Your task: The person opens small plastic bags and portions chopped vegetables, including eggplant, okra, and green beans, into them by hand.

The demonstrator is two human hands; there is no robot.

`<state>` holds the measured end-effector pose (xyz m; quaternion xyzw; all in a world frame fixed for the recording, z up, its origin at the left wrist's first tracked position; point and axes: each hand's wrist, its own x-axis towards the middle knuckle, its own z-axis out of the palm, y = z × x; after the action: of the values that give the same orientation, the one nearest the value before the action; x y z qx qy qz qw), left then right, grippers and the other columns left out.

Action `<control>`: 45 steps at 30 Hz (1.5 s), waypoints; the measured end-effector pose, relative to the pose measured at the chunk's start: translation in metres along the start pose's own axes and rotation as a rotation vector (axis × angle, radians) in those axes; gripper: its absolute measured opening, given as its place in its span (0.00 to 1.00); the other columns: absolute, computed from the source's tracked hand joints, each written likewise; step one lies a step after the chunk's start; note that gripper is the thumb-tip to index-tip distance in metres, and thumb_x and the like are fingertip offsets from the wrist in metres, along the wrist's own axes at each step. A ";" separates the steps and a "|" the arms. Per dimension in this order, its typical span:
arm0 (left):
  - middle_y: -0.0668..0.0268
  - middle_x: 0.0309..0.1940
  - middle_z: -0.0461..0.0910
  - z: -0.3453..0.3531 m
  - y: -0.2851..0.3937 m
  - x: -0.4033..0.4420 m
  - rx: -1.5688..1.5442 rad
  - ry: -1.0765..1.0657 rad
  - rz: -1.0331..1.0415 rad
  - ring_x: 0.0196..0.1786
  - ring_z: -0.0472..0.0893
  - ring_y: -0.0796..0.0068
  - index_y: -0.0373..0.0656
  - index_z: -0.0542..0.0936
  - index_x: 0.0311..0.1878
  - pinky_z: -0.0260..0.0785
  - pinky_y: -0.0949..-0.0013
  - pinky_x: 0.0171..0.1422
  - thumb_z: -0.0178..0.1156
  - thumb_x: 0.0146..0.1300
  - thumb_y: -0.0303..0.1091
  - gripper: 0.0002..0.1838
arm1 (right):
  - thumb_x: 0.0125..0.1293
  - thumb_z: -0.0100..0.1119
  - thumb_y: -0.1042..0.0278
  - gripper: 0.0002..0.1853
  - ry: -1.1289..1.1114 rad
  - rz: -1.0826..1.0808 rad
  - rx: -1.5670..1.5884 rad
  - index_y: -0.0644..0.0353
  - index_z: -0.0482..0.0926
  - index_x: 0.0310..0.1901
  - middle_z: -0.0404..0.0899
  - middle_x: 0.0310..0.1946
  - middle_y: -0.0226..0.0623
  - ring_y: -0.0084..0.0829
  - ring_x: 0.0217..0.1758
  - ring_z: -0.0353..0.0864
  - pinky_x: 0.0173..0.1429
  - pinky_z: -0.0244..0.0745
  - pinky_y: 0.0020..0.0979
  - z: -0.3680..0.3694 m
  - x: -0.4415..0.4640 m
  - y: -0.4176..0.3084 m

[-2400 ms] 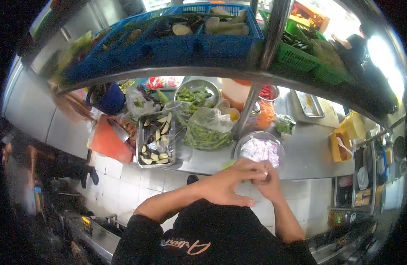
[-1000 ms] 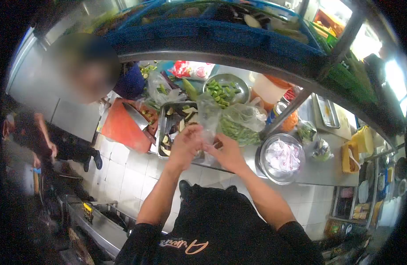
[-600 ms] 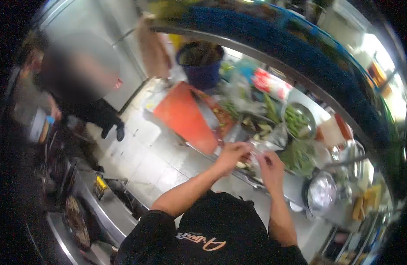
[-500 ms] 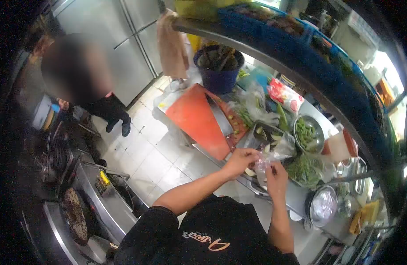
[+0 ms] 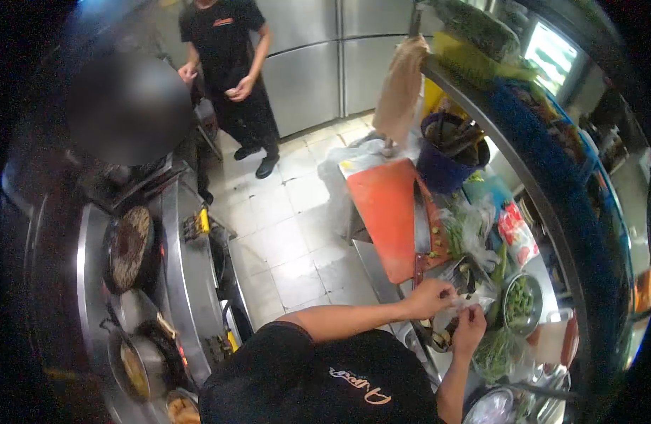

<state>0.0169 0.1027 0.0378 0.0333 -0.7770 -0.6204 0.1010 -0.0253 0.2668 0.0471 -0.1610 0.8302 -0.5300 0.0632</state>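
Observation:
A clear plastic bag (image 5: pixel 485 292) is pinched between my two hands above the metal tray (image 5: pixel 423 357) of cut vegetables. My left hand (image 5: pixel 431 297) is closed on its near left side, fingertips together. Just below and to the right, my right hand (image 5: pixel 470 328) grips the bag too. The bag's contents, if any, I cannot make out. Left of and beyond my hands lies an orange cutting board (image 5: pixel 382 212). A large knife (image 5: pixel 421 225) rests along the board's right edge, its handle toward me.
Right of my hands stand a metal bowl of green pods (image 5: pixel 522 302) and bagged leafy greens (image 5: pixel 492 355). A blue bucket of utensils (image 5: pixel 449 162) stands beyond the board. A shelf edge (image 5: pixel 509 145) overhangs the right. Stoves with a pan (image 5: pixel 131 247) line the left. Another person (image 5: pixel 230 63) stands ahead.
My view has swung left, so the counter appears farther right and more of the stove and the other person shows. Both hands still hold the plastic bag, now drawn closer together.

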 end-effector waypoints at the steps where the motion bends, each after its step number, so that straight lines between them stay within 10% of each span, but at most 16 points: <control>1: 0.59 0.36 0.80 -0.004 0.004 0.002 0.008 -0.166 -0.101 0.39 0.78 0.71 0.39 0.77 0.41 0.68 0.68 0.47 0.62 0.55 0.39 0.15 | 0.56 0.54 0.72 0.06 -0.036 -0.011 0.037 0.65 0.69 0.29 0.68 0.20 0.30 0.21 0.23 0.63 0.28 0.60 0.26 -0.008 0.001 0.001; 5: 0.59 0.61 0.66 0.005 0.007 0.014 -0.084 -0.039 0.379 0.59 0.68 0.60 0.43 0.59 0.65 0.57 0.60 0.64 0.69 0.43 0.55 0.48 | 0.50 0.58 0.70 0.08 -0.223 0.047 0.381 0.64 0.75 0.31 0.72 0.25 0.31 0.26 0.29 0.73 0.36 0.69 0.27 -0.048 -0.007 0.016; 8: 0.56 0.59 0.68 0.025 0.039 0.017 -0.013 -0.501 0.337 0.60 0.68 0.59 0.42 0.59 0.66 0.58 0.59 0.64 0.70 0.41 0.57 0.51 | 0.56 0.53 0.67 0.09 -0.209 0.039 0.393 0.62 0.75 0.37 0.74 0.29 0.31 0.24 0.29 0.73 0.33 0.70 0.26 -0.077 -0.010 0.014; 11: 0.59 0.44 0.79 0.027 0.044 0.029 0.073 -0.899 0.106 0.48 0.75 0.70 0.39 0.79 0.45 0.65 0.67 0.54 0.68 0.49 0.46 0.25 | 0.60 0.49 0.67 0.10 -0.013 0.238 0.667 0.61 0.74 0.41 0.75 0.31 0.32 0.23 0.30 0.74 0.33 0.71 0.27 -0.111 -0.011 0.040; 15: 0.66 0.35 0.80 -0.025 0.029 0.031 0.002 -0.511 0.149 0.40 0.76 0.76 0.39 0.81 0.38 0.68 0.69 0.48 0.62 0.57 0.39 0.12 | 0.53 0.57 0.67 0.16 0.122 0.185 0.981 0.61 0.73 0.44 0.75 0.32 0.35 0.32 0.36 0.77 0.38 0.76 0.34 -0.128 -0.012 0.037; 16: 0.64 0.34 0.80 -0.031 0.025 0.032 -0.114 -0.446 0.053 0.39 0.77 0.75 0.38 0.81 0.37 0.67 0.69 0.48 0.62 0.57 0.38 0.12 | 0.56 0.56 0.67 0.17 0.118 0.028 0.540 0.60 0.72 0.47 0.76 0.35 0.35 0.32 0.37 0.77 0.39 0.77 0.33 -0.129 -0.006 0.080; 22: 0.67 0.28 0.80 -0.057 0.022 0.049 -0.379 -0.212 -0.249 0.33 0.77 0.79 0.36 0.81 0.35 0.68 0.75 0.42 0.63 0.56 0.34 0.10 | 0.63 0.52 0.63 0.16 0.295 0.276 0.708 0.59 0.71 0.51 0.73 0.49 0.35 0.31 0.49 0.74 0.55 0.69 0.34 -0.081 -0.005 0.063; 27: 0.69 0.26 0.78 -0.054 0.024 0.050 -0.174 -0.115 -0.252 0.31 0.76 0.81 0.36 0.80 0.32 0.68 0.76 0.37 0.63 0.55 0.31 0.07 | 0.59 0.57 0.63 0.14 0.532 -0.148 -0.153 0.61 0.74 0.43 0.74 0.39 0.36 0.32 0.41 0.73 0.50 0.68 0.32 -0.067 -0.030 -0.048; 31: 0.69 0.26 0.76 -0.024 0.022 0.036 -0.149 -0.264 0.033 0.30 0.73 0.81 0.36 0.79 0.32 0.66 0.75 0.35 0.63 0.55 0.30 0.07 | 0.58 0.59 0.68 0.08 -0.176 0.042 -0.053 0.63 0.77 0.36 0.74 0.26 0.30 0.22 0.28 0.72 0.34 0.69 0.25 -0.007 -0.025 -0.063; 37: 0.68 0.28 0.76 -0.042 -0.007 0.020 -0.844 -0.247 -0.498 0.31 0.74 0.79 0.39 0.76 0.35 0.65 0.74 0.35 0.57 0.61 0.28 0.03 | 0.64 0.55 0.68 0.07 -0.094 0.021 0.193 0.63 0.76 0.36 0.74 0.25 0.29 0.17 0.25 0.71 0.30 0.68 0.21 0.016 -0.020 -0.028; 45: 0.71 0.26 0.75 -0.052 0.004 0.009 -0.960 -0.411 -0.346 0.31 0.75 0.80 0.42 0.73 0.31 0.66 0.75 0.33 0.61 0.57 0.28 0.06 | 0.65 0.50 0.72 0.06 0.136 0.373 0.980 0.63 0.74 0.40 0.76 0.28 0.32 0.23 0.30 0.75 0.38 0.72 0.27 0.014 -0.010 -0.015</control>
<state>0.0190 0.0527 0.0539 -0.0111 -0.3939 -0.9064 -0.1523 -0.0091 0.2524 0.0538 0.0726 0.5018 -0.8450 0.1703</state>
